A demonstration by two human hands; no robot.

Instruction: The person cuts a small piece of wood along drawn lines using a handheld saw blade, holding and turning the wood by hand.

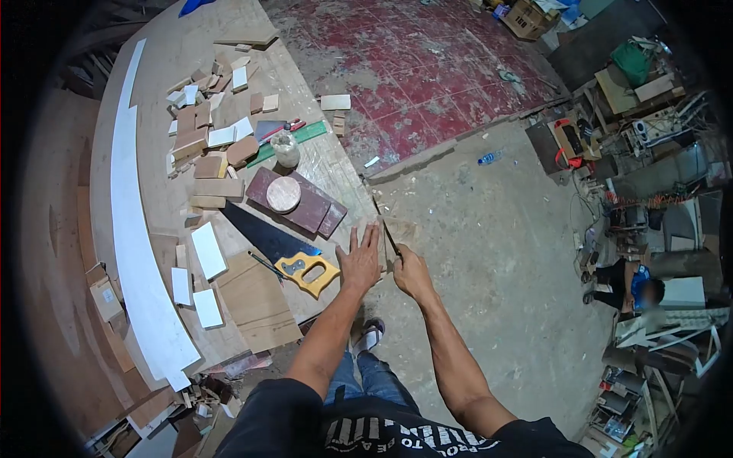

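My left hand (360, 259) lies flat at the table's edge with its fingers spread, pressing on the wooden surface; whether a loose piece is under it I cannot tell. Just past that edge, my right hand (413, 273) is closed around the end of a long, thin dark tool (387, 229). The tool runs along the edge beside my left fingertips, and its exact kind is unclear. Left of my left hand lies a handsaw (263, 235) with a yellow handle. Above it are a dark red wooden block (309, 211) and a round pale disc (284, 195) on top.
Scattered wood offcuts (202, 114), a jar (285, 149) and a green strip (309, 133) lie on the table (172, 46). A long white curved board (137, 252) runs down its left side. Another person (634, 286) is at the right, near piled clutter. A bottle (491, 157) lies on the floor.
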